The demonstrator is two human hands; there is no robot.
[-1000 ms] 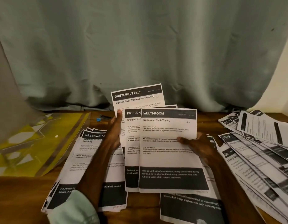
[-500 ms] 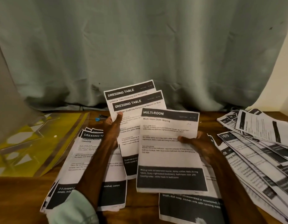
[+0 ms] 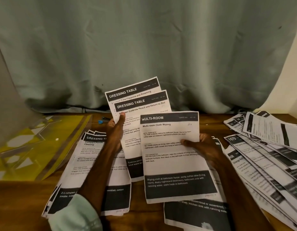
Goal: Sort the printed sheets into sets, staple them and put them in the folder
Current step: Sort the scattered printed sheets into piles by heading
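Grey-green curtain (image 3: 144, 47) behind wooden tabletop (image 3: 19, 205). Yellow folder (image 3: 36, 147) lies flat at left edge, partly cut off by frame. Fanned sheets (image 3: 261, 155) along right edge, text blurred. Pile (image 3: 87, 155) near left, half hidden under my forearm. My right hand (image 3: 204, 147) pinches MULTI-ROOM sheet (image 3: 174, 164), thumb on top, fingers hidden behind. My left hand (image 3: 115, 130) grips two DRESSING TABLE sheets (image 3: 137, 100), raised. Small blue item (image 3: 101, 121) at far edge, unidentifiable.

DRESSING TABLE sheets (image 3: 141, 104) in left hand (image 3: 115, 129), MULTI-ROOM sheet (image 3: 171, 155) in right hand (image 3: 202, 147)
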